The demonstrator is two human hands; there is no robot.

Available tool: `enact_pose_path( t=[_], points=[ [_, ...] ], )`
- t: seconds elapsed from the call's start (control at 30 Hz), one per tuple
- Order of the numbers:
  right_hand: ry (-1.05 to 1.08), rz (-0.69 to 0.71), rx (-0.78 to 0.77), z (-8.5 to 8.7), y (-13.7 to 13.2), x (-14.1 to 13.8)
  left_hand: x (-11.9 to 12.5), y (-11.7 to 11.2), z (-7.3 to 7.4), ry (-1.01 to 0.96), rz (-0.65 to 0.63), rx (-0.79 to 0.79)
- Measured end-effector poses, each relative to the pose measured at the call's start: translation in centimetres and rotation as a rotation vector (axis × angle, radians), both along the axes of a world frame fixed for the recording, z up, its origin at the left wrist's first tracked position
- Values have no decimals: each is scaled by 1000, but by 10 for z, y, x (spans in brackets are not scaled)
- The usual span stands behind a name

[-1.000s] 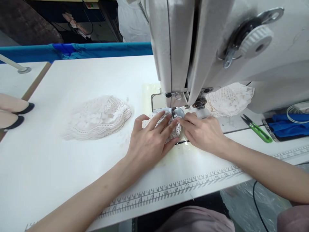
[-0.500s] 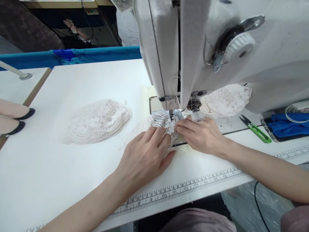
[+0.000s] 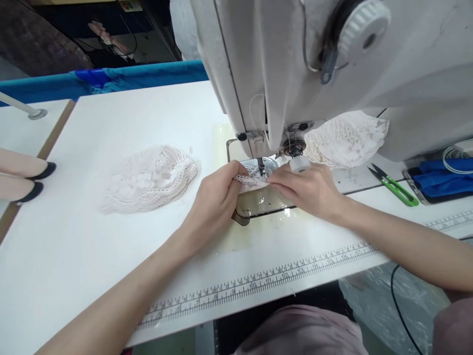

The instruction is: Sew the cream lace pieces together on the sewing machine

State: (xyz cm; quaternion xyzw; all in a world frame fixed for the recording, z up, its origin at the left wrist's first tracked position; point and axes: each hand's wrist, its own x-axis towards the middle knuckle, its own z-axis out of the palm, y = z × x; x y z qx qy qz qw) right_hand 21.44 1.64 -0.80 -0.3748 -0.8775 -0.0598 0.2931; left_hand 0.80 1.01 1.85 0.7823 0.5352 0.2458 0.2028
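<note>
A small white lace piece point(image 3: 249, 180) lies folded under the presser foot point(image 3: 261, 167) of a white sewing machine point(image 3: 314, 69). My left hand point(image 3: 212, 204) is closed, pinching the lace's left edge just left of the needle. My right hand point(image 3: 308, 190) presses fingertips on the lace's right side, with a white thimble-like cap point(image 3: 299, 163) at the fingers. Most of the lace is hidden under my fingers.
A stack of white lace pieces point(image 3: 150, 178) lies left on the white table point(image 3: 92, 246). Another lace heap point(image 3: 347, 138) sits behind the machine arm. Green thread snips point(image 3: 393, 185) and blue cloth point(image 3: 443, 180) lie right. A ruler strip point(image 3: 266, 283) lines the front edge. Another person's feet point(image 3: 25, 180) show far left.
My left hand went from flat on the spread lace to a closed pinch, gathering the lace into a folded strip and uncovering the metal plate. The view moved closer to the machine.
</note>
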Motion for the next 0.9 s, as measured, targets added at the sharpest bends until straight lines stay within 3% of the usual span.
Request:
enact_pose_path(
  t=[0.17, 0.3, 0.53, 0.63, 0.77, 0.83, 0.9],
  points=[
    [113, -63, -30, -3, 4, 1, 3, 8, 2, -80, -115, -101],
    [107, -83, -52, -3, 4, 0, 0, 13, -1, -13, -190, -43],
    [95, -81, -57, -4, 4, 0, 0, 15, -2, -61, -200, -47],
    [97, 5, -24, -4, 2, 1, -1, 9, -6, 73, -267, 143],
    [-4, 88, 121, -1, -4, 2, -1, -8, -14, 416, -384, 665],
    [-50, 92, 189, -1, -6, 2, -1, -16, -15, 522, -391, 774],
    [-84, 96, 220, 0, -8, 1, -1, -21, -15, 575, -376, 787]
  ],
)
